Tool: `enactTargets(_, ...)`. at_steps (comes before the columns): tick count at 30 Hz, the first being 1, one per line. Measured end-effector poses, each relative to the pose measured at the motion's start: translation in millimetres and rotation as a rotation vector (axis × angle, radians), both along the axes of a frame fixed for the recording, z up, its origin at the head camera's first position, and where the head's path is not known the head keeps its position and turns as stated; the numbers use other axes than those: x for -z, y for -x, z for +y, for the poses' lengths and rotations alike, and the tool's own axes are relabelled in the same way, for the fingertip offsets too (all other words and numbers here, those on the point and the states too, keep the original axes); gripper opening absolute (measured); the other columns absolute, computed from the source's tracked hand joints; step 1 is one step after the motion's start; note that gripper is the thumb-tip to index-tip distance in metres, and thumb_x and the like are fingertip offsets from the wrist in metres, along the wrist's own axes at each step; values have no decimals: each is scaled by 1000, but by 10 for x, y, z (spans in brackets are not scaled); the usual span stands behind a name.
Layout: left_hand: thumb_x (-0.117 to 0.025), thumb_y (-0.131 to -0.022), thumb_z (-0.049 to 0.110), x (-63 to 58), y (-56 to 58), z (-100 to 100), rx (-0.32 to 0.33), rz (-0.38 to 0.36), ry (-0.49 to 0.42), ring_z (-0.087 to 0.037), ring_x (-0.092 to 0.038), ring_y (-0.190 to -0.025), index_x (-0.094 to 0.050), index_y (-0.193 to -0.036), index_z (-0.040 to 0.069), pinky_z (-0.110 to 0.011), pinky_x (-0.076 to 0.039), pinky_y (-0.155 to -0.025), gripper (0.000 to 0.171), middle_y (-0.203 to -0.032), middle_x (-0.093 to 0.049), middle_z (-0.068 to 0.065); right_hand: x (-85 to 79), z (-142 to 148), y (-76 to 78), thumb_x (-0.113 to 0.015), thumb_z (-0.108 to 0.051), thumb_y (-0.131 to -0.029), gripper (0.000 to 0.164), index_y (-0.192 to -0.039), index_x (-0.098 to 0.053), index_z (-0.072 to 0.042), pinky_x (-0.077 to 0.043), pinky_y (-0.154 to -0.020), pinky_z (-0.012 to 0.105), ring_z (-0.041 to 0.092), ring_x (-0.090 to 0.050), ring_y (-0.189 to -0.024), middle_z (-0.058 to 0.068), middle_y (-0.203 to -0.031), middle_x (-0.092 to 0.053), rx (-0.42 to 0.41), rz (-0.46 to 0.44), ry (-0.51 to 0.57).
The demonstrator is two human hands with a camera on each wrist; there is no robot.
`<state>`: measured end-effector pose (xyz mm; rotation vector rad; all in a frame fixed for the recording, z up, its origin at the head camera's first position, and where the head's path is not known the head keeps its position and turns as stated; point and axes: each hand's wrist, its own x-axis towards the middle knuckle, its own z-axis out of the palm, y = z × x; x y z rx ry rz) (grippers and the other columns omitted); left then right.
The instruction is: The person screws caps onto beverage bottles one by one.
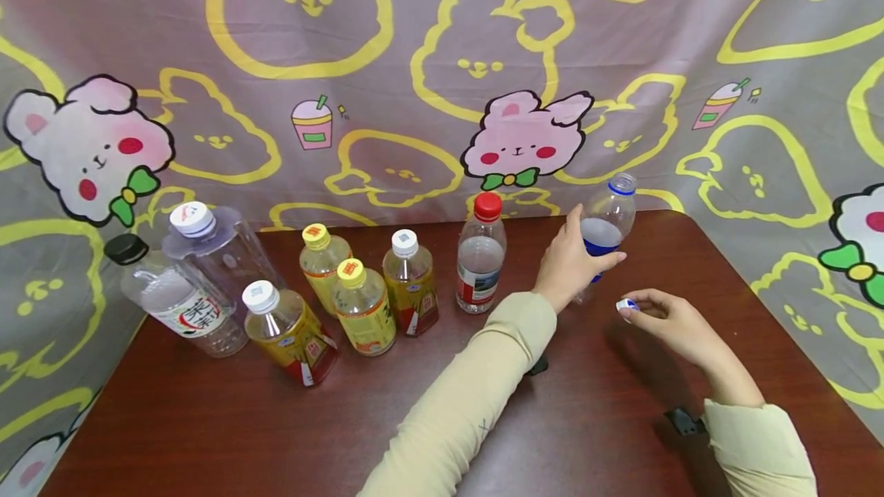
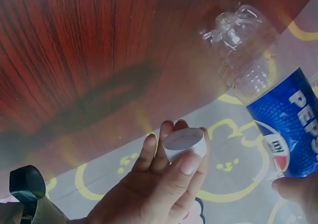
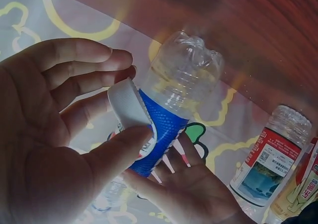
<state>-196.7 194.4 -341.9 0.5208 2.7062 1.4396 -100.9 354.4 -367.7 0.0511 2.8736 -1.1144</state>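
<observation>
A clear plastic Pepsi bottle (image 1: 615, 209) with a blue label stands tilted at the right of the table, its neck uncapped. My left hand (image 1: 569, 259) grips it around the label, thumb on the near side. In the left wrist view, the Pepsi bottle (image 2: 251, 60) shows its ridged clear base, with only the tip of the left hand (image 2: 293, 190) at the edge. To the right, my right hand (image 1: 670, 322) pinches a white bottle cap (image 1: 628, 306) between thumb and fingers, apart from the bottle neck. The right wrist view shows the cap (image 3: 131, 107) overlapping the blue label.
Left of the left hand stands a red-capped water bottle (image 1: 481, 259). Further left are a white-capped tea bottle (image 1: 410, 286), yellow-capped bottles (image 1: 364, 313), another tea bottle (image 1: 293, 340), a black-capped bottle (image 1: 183, 297) and a large clear bottle (image 1: 235, 248). A patterned curtain (image 1: 400, 106) hangs behind.
</observation>
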Motion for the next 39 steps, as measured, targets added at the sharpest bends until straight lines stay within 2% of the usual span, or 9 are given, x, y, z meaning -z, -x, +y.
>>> enactTargets(6,-76,-75,43,23,6,-19,-28,31,-12,-17,-62,-112,-34,-142,20,-32,-50,-91,82,-129,-58,-2,18,-14,2,-60,-25,-92,36,-114,-59,3,-47,-66,16,-12,-57,-77,18,-102,-68,-7,1,-4)
enactTargets(13,-75,-77,41,21,-25,-91,-4,40,-25,-17,-61,-110,-39,-136,21,-32,-51,-89,73,-126,-57,-2,2,-25,-16,-59,-29,-93,38,-118,-58,1,-48,-67,17,-15,-55,-80,19,-108,-67,-5,1,-20)
enactTargets(23,-73,-79,44,38,-168,-303,-1,57,16,-21,-62,-102,-37,-134,17,-32,-53,-84,72,-123,-52,-4,-124,-48,-79,-54,-34,-95,45,-127,-55,-3,-46,-65,16,-20,-49,-79,22,-117,-63,73,76,-46)
enactTargets(25,-73,-78,44,40,-213,-375,1,49,17,-21,-63,-102,-37,-133,16,-32,-53,-83,71,-123,-53,-4,-142,-60,-88,-54,-32,-95,43,-128,-55,-3,-45,-65,15,-20,-49,-79,13,-112,-65,85,99,-42)
enactTargets(27,-73,-78,44,41,-261,-456,4,35,13,-21,-64,-103,-37,-132,16,-32,-53,-82,71,-123,-56,-4,-160,-78,-96,-55,-31,-95,42,-127,-55,-4,-44,-64,14,-20,-49,-78,-5,-104,-65,95,120,-35)
enactTargets(30,-74,-77,43,40,-335,-605,15,-4,-16,-20,-64,-104,-36,-131,16,-32,-52,-84,71,-123,-59,-5,-192,-125,-107,-57,-30,-94,41,-126,-56,-6,-44,-64,14,-18,-51,-78,-25,-95,-56,96,146,-25)
enactTargets(34,-74,-78,41,32,-428,-844,32,-23,-54,-20,-62,-106,-36,-132,14,-33,-51,-88,71,-123,-59,-8,-260,-229,-130,-58,-30,-93,40,-126,-56,-7,-44,-65,13,-19,-51,-79,-29,-92,-54,90,171,-8)
enactTargets(39,-74,-77,39,58,-566,-1145,-9,28,-43,-23,-64,-104,-36,-133,12,-37,-51,-87,72,-123,-60,-11,-369,-388,-160,-59,-26,-93,36,-122,-58,-5,-43,-68,8,-19,-51,-80,-34,-89,-52,85,212,20)
